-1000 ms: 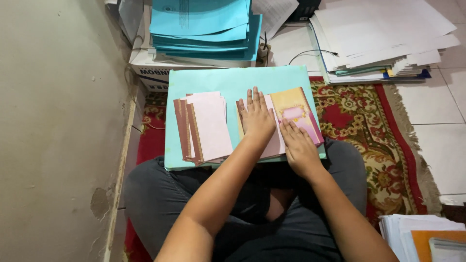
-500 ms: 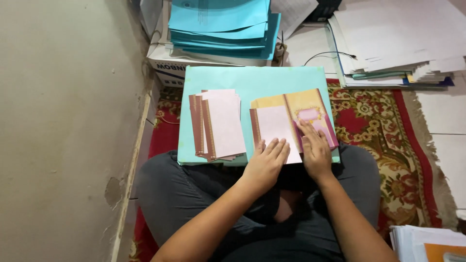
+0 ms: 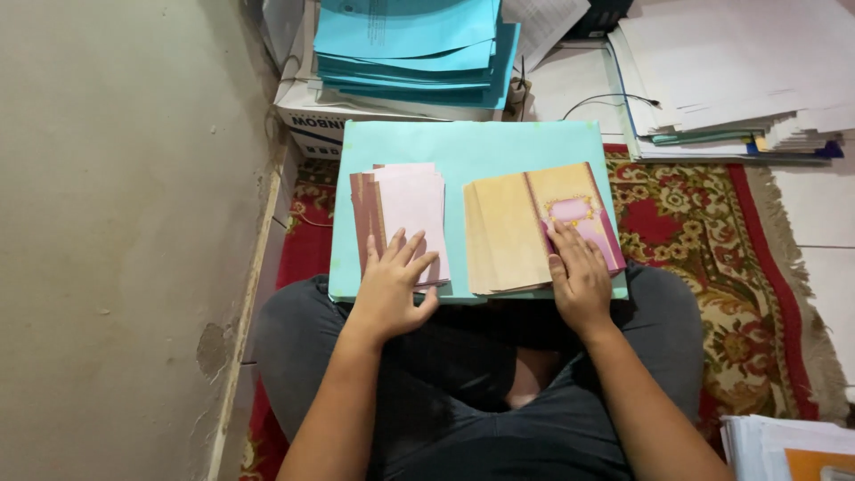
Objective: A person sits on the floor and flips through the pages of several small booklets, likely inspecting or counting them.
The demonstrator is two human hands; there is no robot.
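Turquoise board (image 3: pixel 472 142) is lying across the seated person's lap, its near edge hidden behind both wrists. Left hand (image 3: pixel 392 285) is resting flat, fingers spread, on the lower part of the pink card stack (image 3: pixel 405 209), gripping nothing. Right hand (image 3: pixel 581 276) is pressing flat on the opened tan card (image 3: pixel 517 227), covering its lower right corner. Hands are sitting well apart. Paper piles (image 3: pixel 739 71) are running out of view at the top.

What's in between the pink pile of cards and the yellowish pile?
Nothing: the head view shows only a bare strip of the turquoise board between the pink pile and the yellowish pile.
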